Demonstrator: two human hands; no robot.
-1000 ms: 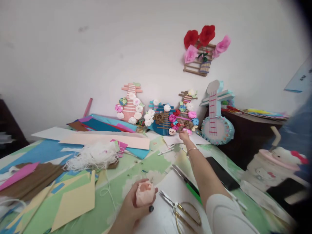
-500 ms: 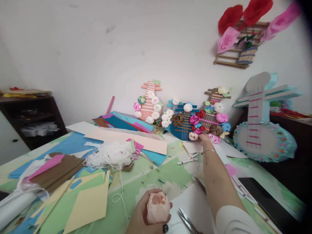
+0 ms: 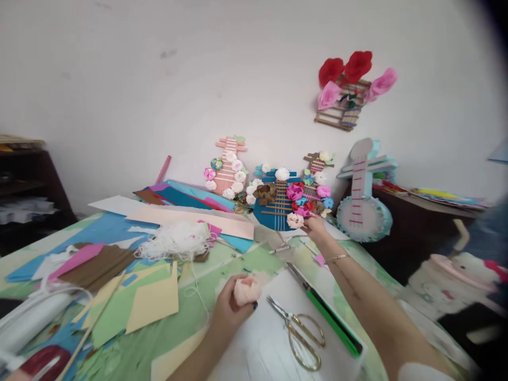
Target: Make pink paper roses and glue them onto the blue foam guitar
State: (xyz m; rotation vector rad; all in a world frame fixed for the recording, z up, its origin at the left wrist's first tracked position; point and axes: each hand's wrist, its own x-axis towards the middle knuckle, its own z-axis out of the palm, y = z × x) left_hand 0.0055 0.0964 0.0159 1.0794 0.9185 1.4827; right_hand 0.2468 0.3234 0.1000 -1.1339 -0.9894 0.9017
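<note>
My left hand [image 3: 234, 301] is wrapped round a pale pink paper flower [image 3: 246, 290] above the white sheet. Stretched far forward, my right hand [image 3: 315, 227] has its fingers closed at the lower right edge of a blue paper lute [image 3: 273, 209], beside a pale pink flower [image 3: 295, 220] on it. The lute carries strings and several paper flowers; the fingertips are partly hidden. Gold-handled scissors [image 3: 299, 333] lie slightly spread on white paper, next to a green utility knife [image 3: 331, 317].
Behind stand a pink lute [image 3: 230, 174], a brown lute [image 3: 316, 164] and a pale blue one [image 3: 359, 211]. White string [image 3: 174, 241] is heaped left of centre, near yellow paper [image 3: 154, 304] and a glue gun [image 3: 35, 323]. A cup [image 3: 440, 280] is at right.
My view has swung right and widened, bringing the scissors and knife fully in. The blue lute has shifted slightly towards me with my right hand at it. My left hand keeps its flower.
</note>
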